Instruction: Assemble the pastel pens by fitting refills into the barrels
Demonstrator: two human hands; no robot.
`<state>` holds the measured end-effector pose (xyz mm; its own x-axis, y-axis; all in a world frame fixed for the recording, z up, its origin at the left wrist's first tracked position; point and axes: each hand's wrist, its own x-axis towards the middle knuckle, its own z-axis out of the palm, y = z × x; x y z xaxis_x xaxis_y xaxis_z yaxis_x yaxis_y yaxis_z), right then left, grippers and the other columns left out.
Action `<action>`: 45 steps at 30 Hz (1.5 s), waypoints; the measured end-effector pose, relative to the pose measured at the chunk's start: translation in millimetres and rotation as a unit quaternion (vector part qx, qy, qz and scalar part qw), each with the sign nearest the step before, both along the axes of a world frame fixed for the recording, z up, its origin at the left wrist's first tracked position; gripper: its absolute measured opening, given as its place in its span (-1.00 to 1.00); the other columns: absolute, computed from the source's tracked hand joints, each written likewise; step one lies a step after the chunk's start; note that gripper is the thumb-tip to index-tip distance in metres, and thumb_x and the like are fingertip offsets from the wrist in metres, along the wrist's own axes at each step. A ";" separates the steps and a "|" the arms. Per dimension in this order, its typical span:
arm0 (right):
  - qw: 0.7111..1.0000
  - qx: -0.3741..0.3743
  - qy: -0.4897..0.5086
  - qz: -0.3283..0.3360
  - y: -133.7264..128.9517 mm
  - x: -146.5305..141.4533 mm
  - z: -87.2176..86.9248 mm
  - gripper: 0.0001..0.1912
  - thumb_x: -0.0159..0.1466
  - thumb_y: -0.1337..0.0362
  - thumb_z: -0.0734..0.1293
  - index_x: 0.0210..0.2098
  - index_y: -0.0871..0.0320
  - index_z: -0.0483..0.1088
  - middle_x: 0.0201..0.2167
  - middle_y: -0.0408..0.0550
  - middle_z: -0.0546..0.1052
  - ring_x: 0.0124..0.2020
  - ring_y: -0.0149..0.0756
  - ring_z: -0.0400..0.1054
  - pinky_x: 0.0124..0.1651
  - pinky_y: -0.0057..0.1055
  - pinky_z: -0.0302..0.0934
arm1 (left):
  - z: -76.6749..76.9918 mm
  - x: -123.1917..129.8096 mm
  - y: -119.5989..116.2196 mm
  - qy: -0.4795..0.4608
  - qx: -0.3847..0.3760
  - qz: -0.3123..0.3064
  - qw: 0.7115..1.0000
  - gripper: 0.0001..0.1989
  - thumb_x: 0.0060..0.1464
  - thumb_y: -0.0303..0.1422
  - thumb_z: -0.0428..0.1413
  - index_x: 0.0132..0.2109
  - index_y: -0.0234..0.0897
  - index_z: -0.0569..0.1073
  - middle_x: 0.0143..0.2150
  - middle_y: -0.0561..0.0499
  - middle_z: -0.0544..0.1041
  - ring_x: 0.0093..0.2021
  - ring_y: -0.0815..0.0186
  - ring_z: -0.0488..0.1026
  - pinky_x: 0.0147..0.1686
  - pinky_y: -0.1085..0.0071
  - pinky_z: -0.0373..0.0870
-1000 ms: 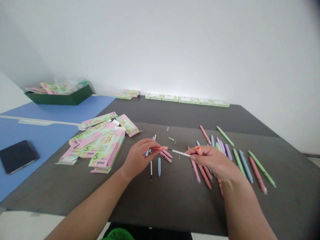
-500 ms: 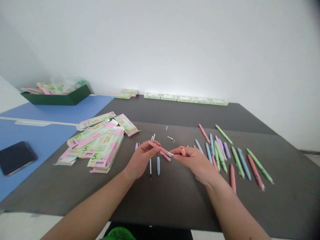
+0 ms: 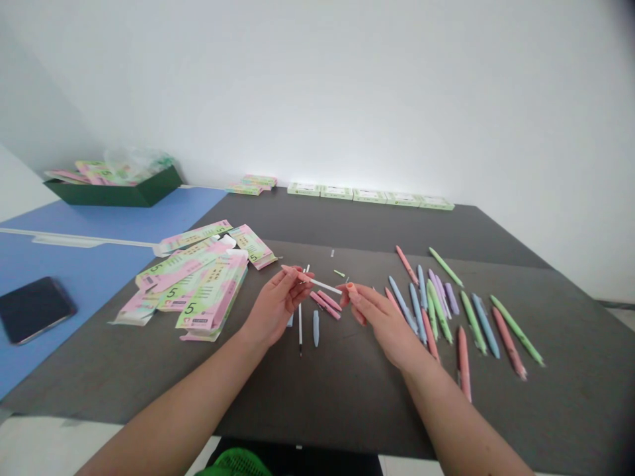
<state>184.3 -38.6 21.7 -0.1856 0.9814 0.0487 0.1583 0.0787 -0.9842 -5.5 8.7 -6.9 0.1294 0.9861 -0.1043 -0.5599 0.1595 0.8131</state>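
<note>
My left hand (image 3: pixel 276 307) holds a pink pen barrel (image 3: pixel 294 273) at its fingertips, with a thin white refill (image 3: pixel 322 286) sticking out toward my right hand. My right hand (image 3: pixel 383 324) pinches a small orange-pink pen part (image 3: pixel 351 291) between its fingertips, close to the refill's end but apart from it. Below my left hand lie a black-tipped white refill (image 3: pixel 300 327), a pale blue pen piece (image 3: pixel 316 328) and pink pen pieces (image 3: pixel 326 305). Several pastel pens (image 3: pixel 430 311) lie spread out beyond my right hand.
Pastel boxes marked 5 (image 3: pixel 198 284) lie opened in a heap on the dark table (image 3: pixel 347 396). A phone (image 3: pixel 34 311) rests on a blue mat (image 3: pixel 84 254). A green tray (image 3: pixel 114 188) and a row of boxes (image 3: pixel 370 196) stand at the back.
My hands have moved apart, and the white refill now shows between them. My right hand has shifted left since the oldest frame, uncovering more of the pens.
</note>
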 end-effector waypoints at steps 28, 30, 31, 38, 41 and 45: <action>0.892 0.217 -0.395 -0.043 5.8 -18.5 -31.5 -0.69 0.40 0.19 0.09 -0.28 0.13 0.41 -0.39 -0.08 0.47 -0.32 -0.29 0.33 -0.29 -0.42 0.07 | 1.9 11.6 -13.1 0.117 0.088 0.080 0.986 -0.83 -0.01 -0.27 0.22 -0.37 -0.32 0.52 -0.29 0.02 0.51 -0.29 0.41 0.42 -0.24 0.52 0.36; 0.893 0.220 -0.389 -0.050 5.4 -19.8 -31.9 -0.68 0.40 0.19 0.08 -0.29 0.14 0.40 -0.40 -0.09 0.46 -0.32 -0.29 0.33 -0.30 -0.42 0.07 | 0.9 11.4 -13.1 0.111 0.082 0.079 0.987 -0.82 -0.03 -0.27 0.23 -0.36 -0.32 0.52 -0.30 0.02 0.51 -0.30 0.42 0.42 -0.24 0.53 0.36; 0.893 0.221 -0.387 -0.054 5.0 -20.3 -31.5 -0.68 0.40 0.19 0.08 -0.30 0.14 0.40 -0.41 -0.08 0.46 -0.33 -0.29 0.33 -0.30 -0.42 0.07 | 0.2 11.3 -13.0 0.107 0.076 0.079 0.988 -0.82 -0.03 -0.27 0.24 -0.36 -0.31 0.53 -0.30 0.02 0.51 -0.31 0.43 0.42 -0.24 0.53 0.36; 0.890 0.224 -0.394 -0.053 1.2 -24.8 -30.9 -0.69 0.40 0.21 0.09 -0.29 0.15 0.41 -0.39 -0.05 0.48 -0.32 -0.28 0.35 -0.29 -0.42 0.10 | -2.7 9.2 -11.5 0.126 0.086 0.072 0.986 -0.83 0.01 -0.27 0.21 -0.37 -0.31 0.53 -0.32 0.03 0.50 -0.35 0.46 0.40 -0.26 0.55 0.35; 0.893 0.223 -0.388 -0.046 -0.2 -27.6 -32.1 -0.70 0.39 0.23 0.11 -0.31 0.16 0.41 -0.37 -0.04 0.50 -0.32 -0.30 0.36 -0.28 -0.43 0.12 | -1.2 8.6 -12.1 0.151 0.101 0.071 0.981 -0.81 0.04 -0.27 0.18 -0.40 -0.32 0.51 -0.34 0.03 0.49 -0.36 0.45 0.39 -0.27 0.54 0.34; 0.893 0.213 -0.389 -0.068 0.0 -28.2 -33.1 -0.70 0.39 0.23 0.10 -0.30 0.15 0.42 -0.39 -0.05 0.49 -0.34 -0.29 0.35 -0.31 -0.42 0.10 | 1.5 9.1 -14.9 0.171 0.121 0.066 0.976 -0.82 0.07 -0.27 0.16 -0.38 -0.31 0.50 -0.31 0.01 0.49 -0.33 0.43 0.40 -0.27 0.53 0.34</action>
<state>156.0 -38.6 -11.4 -0.2064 0.9203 0.3323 0.8187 0.3484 -0.4564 3.5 -6.3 -5.3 -0.0014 0.9930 0.1184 -0.2510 -0.1149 0.9611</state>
